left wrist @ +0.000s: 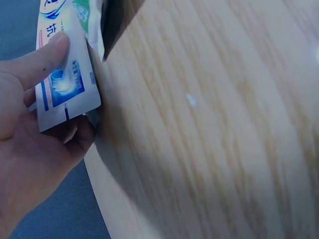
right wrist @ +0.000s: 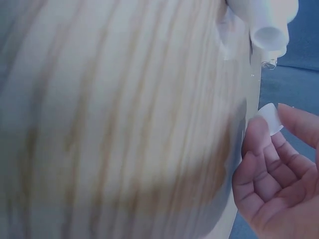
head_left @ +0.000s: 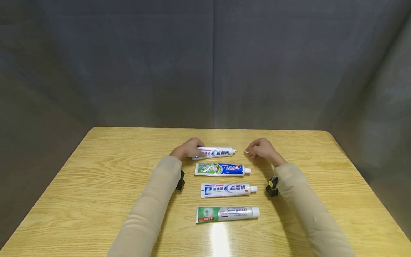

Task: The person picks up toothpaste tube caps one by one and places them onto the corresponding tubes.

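My left hand (head_left: 191, 147) grips the flat tail end of a white and blue toothpaste tube (head_left: 221, 152), the farthest one in the head view. In the left wrist view the thumb lies on top of that tube (left wrist: 75, 74) and the fingers are underneath. Its threaded nozzle points right and is bare. Across a short gap, my right hand (head_left: 261, 147) pinches a small white cap (right wrist: 270, 118) between thumb and forefinger, apart from the tube. Nearest to both hands is a green and blue toothpaste tube (head_left: 221, 169) with its white cap on.
Closer to me lie a second white and blue tube (head_left: 224, 190) and a green and silver tube (head_left: 228, 214), both capped, in a rough column. The wooden table (head_left: 106, 171) ends at a rounded far edge before a dark grey curtain (head_left: 154, 71).
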The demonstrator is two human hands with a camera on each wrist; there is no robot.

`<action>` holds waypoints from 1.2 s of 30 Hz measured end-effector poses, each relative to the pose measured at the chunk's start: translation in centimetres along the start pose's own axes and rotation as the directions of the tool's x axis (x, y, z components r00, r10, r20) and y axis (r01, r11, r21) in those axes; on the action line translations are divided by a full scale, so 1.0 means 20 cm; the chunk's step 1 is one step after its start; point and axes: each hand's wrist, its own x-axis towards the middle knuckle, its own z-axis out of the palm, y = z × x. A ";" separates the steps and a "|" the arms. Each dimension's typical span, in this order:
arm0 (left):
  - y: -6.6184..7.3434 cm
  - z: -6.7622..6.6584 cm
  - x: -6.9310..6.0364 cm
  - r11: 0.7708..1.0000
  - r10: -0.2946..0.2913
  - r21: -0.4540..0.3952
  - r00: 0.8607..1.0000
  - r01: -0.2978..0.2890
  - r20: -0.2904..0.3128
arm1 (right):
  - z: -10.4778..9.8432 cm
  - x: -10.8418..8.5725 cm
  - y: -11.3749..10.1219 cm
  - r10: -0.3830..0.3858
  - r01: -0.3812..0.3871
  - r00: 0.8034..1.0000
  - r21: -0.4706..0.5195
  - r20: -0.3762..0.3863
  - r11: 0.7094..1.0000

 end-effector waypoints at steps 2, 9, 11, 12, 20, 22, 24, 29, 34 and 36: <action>0.00 0.00 0.00 1.000 0.011 -0.011 1.000 -0.011 -0.003 | 0.00 0.00 0.01 -0.001 0.001 1.000 0.011 0.004 1.000; 0.00 -0.01 -0.01 0.997 0.069 -0.020 0.997 -0.070 -0.040 | -0.01 -0.01 0.02 -0.004 0.001 1.000 0.092 0.025 0.996; 0.00 -0.01 0.00 0.996 0.085 -0.014 0.995 -0.086 -0.043 | -0.02 -0.01 0.02 0.001 -0.006 0.999 0.122 0.036 0.992; 0.00 -0.02 0.00 0.996 0.089 -0.015 0.995 -0.089 -0.043 | -0.02 -0.01 0.02 0.002 -0.008 0.999 0.138 0.044 0.990; -0.03 -0.04 -0.01 0.993 0.111 -0.043 0.992 -0.113 -0.064 | -0.02 -0.01 0.00 0.025 -0.048 0.996 0.267 0.089 0.963; -0.04 -0.04 -0.01 0.991 0.113 -0.069 0.992 -0.117 -0.064 | -0.02 -0.01 0.00 0.012 -0.041 0.994 0.284 0.104 0.958; -0.04 -0.04 -0.02 0.988 0.117 -0.099 0.991 -0.123 -0.066 | -0.01 -0.01 0.00 0.009 -0.040 0.994 0.291 0.106 0.956; -0.04 -0.05 -0.02 0.983 0.132 -0.122 0.989 -0.140 -0.073 | 0.00 0.00 -0.02 0.011 -0.043 0.994 0.291 0.108 0.956; -0.02 -0.05 -0.02 0.984 0.122 -0.120 0.990 -0.130 -0.074 | 0.02 0.01 -0.04 0.005 -0.033 0.994 0.260 0.108 0.965; -0.01 -0.05 -0.02 0.984 0.123 -0.121 0.990 -0.131 -0.074 | 0.02 0.01 -0.05 0.005 -0.032 0.994 0.255 0.106 0.966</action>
